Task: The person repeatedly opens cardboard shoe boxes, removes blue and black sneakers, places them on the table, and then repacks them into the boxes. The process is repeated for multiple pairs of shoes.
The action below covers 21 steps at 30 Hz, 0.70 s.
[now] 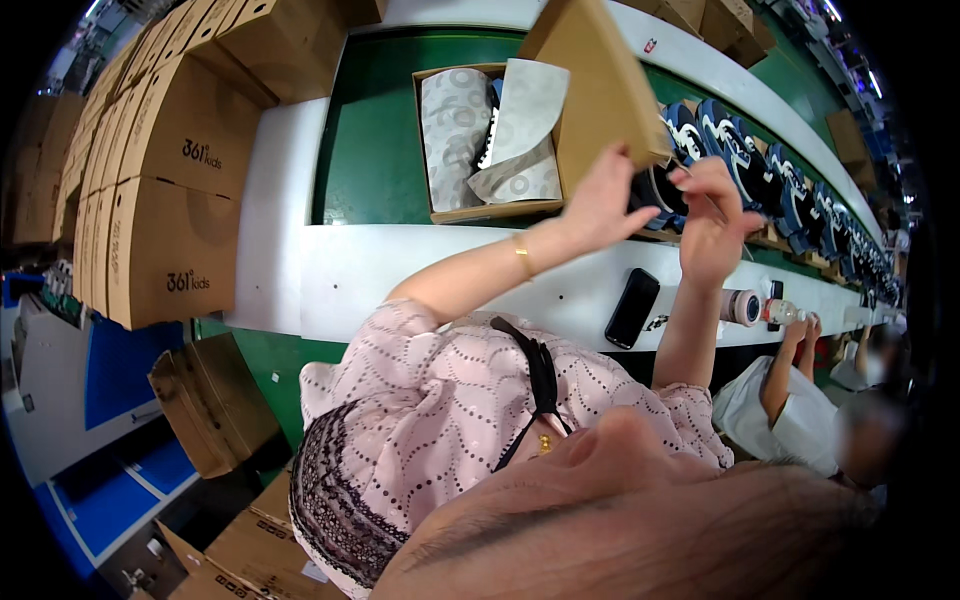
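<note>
An open brown shoebox sits in front of me, its lid raised on the right side. Sheets of grey patterned wrapping paper partly cover a shoe, of which a narrow dark strip with white shows. At the lid's lower corner is my left hand, thumb spread away from the fingers; whether the fingertips touch the cardboard is hard to see. Just right of that corner, my right hand is raised with curled fingers, and a thin strand-like thing seems to run through them.
Blue-and-white shoes stand in a long row along the green line at right. Stacked shoeboxes rise at left. A black phone, a round-lidded cup and a bottle are on the white ledge. Another person sits at right.
</note>
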### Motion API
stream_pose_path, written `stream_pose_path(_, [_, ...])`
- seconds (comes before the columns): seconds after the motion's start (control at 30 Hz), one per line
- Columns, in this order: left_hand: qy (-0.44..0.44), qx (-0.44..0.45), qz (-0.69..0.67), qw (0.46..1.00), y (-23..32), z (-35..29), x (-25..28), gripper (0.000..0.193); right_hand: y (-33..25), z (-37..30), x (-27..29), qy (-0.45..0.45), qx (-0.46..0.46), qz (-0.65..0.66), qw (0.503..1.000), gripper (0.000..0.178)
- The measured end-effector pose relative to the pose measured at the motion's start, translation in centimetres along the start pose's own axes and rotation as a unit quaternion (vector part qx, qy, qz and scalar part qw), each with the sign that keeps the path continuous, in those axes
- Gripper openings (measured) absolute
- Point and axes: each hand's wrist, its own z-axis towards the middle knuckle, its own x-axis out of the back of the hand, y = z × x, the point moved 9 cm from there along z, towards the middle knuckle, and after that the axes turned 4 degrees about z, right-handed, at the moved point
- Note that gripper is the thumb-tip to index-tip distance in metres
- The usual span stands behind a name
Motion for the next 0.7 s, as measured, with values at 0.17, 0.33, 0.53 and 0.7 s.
stream_pose_path(0.17, [-0.173, -0.096, 0.024, 0.980, 2.1, -2.6, -7.9, 0.030, 5.3, 1.0, -2.5, -0.053, -0.139, -0.229, 0.962, 0.021])
stream_pose_path(0.33, [-0.191, -0.022, -0.053, 0.980, -2.2, -7.9, -5.3, 0.032, 14.4, -3.0, 2.2, -0.101, -0.213, -0.436, 0.869, 0.019])
stream_pose_path(0.53, [-0.168, 0.174, 0.262, 0.934, -16.4, -7.5, 2.8, 0.042, 18.1, -6.0, 3.6, -0.174, -0.216, -0.529, 0.802, 0.020])
stream_pose_path(0.7, [-0.372, 0.290, 0.127, 0.873, -20.9, -10.7, -1.6, 0.039, 17.9, -5.9, 5.3, -0.127, -0.186, -0.536, 0.814, 0.015])
